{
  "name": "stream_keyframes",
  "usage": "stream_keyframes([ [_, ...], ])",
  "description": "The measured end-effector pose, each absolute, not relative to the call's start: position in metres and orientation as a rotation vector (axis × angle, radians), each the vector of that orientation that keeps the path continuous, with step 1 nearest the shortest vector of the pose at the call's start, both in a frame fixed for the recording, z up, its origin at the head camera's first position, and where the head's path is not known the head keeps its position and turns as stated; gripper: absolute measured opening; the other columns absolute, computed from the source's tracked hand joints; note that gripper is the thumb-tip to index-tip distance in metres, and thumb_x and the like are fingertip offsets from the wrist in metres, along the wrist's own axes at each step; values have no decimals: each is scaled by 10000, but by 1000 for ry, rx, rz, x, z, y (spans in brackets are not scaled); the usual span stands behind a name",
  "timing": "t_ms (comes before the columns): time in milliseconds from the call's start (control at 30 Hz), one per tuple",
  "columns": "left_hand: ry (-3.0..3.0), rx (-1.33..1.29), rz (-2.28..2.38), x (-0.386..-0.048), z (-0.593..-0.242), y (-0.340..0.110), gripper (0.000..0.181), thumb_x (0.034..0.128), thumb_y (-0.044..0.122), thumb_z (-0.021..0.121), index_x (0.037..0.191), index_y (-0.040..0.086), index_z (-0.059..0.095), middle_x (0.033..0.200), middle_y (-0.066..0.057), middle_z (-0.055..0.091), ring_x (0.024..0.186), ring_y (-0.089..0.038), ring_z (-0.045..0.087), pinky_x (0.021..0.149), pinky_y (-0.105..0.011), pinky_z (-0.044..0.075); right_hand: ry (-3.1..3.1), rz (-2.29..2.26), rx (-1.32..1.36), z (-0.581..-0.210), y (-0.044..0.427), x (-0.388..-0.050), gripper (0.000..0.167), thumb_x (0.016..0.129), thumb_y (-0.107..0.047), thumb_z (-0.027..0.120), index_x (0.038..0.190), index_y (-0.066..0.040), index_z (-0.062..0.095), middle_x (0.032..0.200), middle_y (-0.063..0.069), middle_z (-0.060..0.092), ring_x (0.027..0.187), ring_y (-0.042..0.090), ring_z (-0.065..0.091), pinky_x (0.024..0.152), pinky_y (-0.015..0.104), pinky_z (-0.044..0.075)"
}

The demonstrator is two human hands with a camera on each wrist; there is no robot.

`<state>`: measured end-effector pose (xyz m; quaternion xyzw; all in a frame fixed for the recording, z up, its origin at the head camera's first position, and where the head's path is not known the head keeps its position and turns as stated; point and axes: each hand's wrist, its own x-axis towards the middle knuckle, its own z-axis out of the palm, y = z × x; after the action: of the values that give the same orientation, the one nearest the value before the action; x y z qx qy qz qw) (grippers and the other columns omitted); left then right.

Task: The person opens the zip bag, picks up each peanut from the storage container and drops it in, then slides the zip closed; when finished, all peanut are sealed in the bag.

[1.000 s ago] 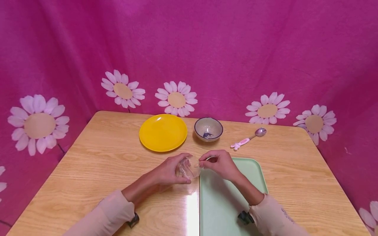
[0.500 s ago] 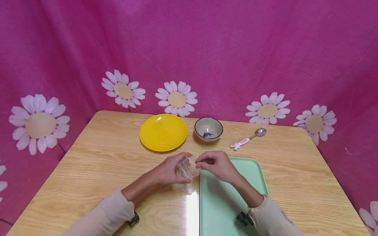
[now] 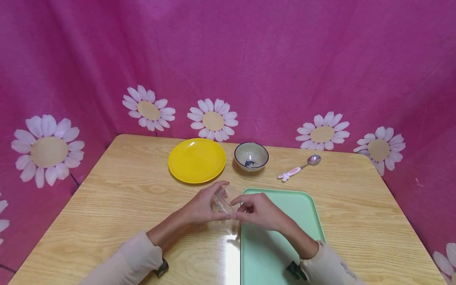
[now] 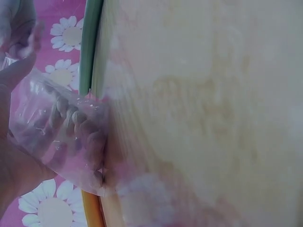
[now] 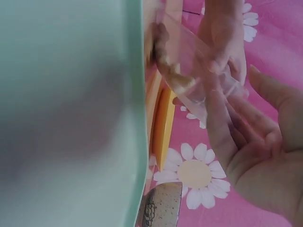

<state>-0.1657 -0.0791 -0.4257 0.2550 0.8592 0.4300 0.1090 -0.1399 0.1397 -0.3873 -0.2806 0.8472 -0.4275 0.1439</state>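
Observation:
A small clear plastic bag (image 3: 221,203) is in my left hand (image 3: 204,206), above the table left of the green tray's edge. My left fingers and thumb grip its sides. Through the film in the left wrist view, several curved, pale brown pieces (image 4: 72,122) show; they look like nuts. My right hand (image 3: 263,212) is at the bag's upper end, over the tray's left edge. In the right wrist view its fingers (image 5: 218,120) touch the film, while the thumb (image 5: 274,92) stands apart from them. The bag's mouth is hard to make out.
The green tray (image 3: 285,245) lies under my right arm. Behind my hands are a yellow plate (image 3: 197,160), a bowl with a dark blue rim (image 3: 251,156) and a spoon with a pink rabbit handle (image 3: 293,171). A pink flowered cloth (image 3: 249,71) hangs behind the table.
My right hand has moved slightly left and down along the bag, and its thumb and forefinger have spread apart. The left hand keeps its grip, with the bag tilted a little differently.

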Motion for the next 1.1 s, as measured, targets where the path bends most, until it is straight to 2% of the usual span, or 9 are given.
stream_keyframes([
  [200, 2473, 596, 1409, -162, -420, -85, 953, 654, 436, 845, 1435, 232, 339, 1121, 43, 549, 1118, -197, 512, 1030, -461, 418, 2515, -1189, -852, -384, 135, -140, 107, 829, -245, 728, 888, -158, 710, 803, -51, 680, 722, 17, 579, 666, 197, 525],
  [300, 2360, 525, 1540, -161, -418, -91, 857, 706, 364, 827, 1415, 254, 359, 1116, 30, 570, 1125, -203, 506, 1052, -461, 391, 2581, -1198, -842, -382, 136, -140, 94, 821, -250, 734, 828, -167, 692, 768, -67, 662, 713, 16, 578, 659, 198, 527],
  [367, 2295, 544, 1629, -160, -414, -95, 754, 777, 270, 783, 1406, 194, 374, 1082, -26, 601, 1088, -221, 521, 1042, -449, 381, 2623, -1203, -838, -380, 137, -140, 94, 814, -241, 739, 798, -169, 682, 750, -73, 655, 702, 22, 574, 652, 199, 532],
  [433, 2256, 546, 1693, -159, -413, -98, 631, 842, 250, 721, 1381, 175, 402, 1048, -40, 633, 1064, -211, 536, 1019, -423, 390, 2662, -1198, -822, -379, 138, -140, 90, 815, -233, 739, 781, -173, 681, 739, -80, 653, 695, 22, 566, 648, 204, 532],
  [533, 2285, 561, 1739, -158, -414, -101, 430, 904, 265, 643, 1283, 129, 494, 1008, -43, 660, 1026, -197, 566, 975, -401, 431, 2707, -1197, -812, -378, 140, -141, 77, 820, -220, 735, 783, -171, 689, 745, -83, 660, 705, 17, 563, 649, 216, 530],
  [600, 2314, 555, 1754, -157, -418, -102, 338, 910, 310, 625, 1195, 141, 553, 1003, -11, 662, 1003, -173, 584, 954, -386, 452, 2728, -1199, -803, -377, 140, -141, 72, 830, -232, 728, 807, -169, 700, 763, -87, 665, 722, 17, 563, 655, 224, 527],
  [800, 2424, 532, 1754, -149, -415, -103, 242, 906, 329, 620, 1078, 157, 615, 971, 38, 671, 952, -136, 601, 914, -359, 490, 2748, -1283, -781, -377, 140, -142, 57, 833, -215, 726, 869, -173, 712, 802, -85, 685, 748, 34, 584, 676, 228, 531],
  [1000, 2561, 485, 1800, -145, -418, -106, 146, 896, 286, 641, 961, 164, 688, 900, 30, 695, 880, -115, 604, 844, -309, 505, 2785, -1368, -685, -382, 138, -143, 50, 812, -156, 742, 854, -154, 715, 795, -67, 702, 725, 42, 604, 655, 211, 526],
  [1100, 2586, 458, 1838, -146, -420, -107, 146, 881, 283, 660, 941, 163, 715, 903, 36, 707, 886, -99, 598, 857, -334, 491, 2736, -1470, -564, -386, 137, -144, 128, 804, -132, 747, 912, -125, 679, 815, -11, 726, 727, 64, 632, 659, 203, 530],
])
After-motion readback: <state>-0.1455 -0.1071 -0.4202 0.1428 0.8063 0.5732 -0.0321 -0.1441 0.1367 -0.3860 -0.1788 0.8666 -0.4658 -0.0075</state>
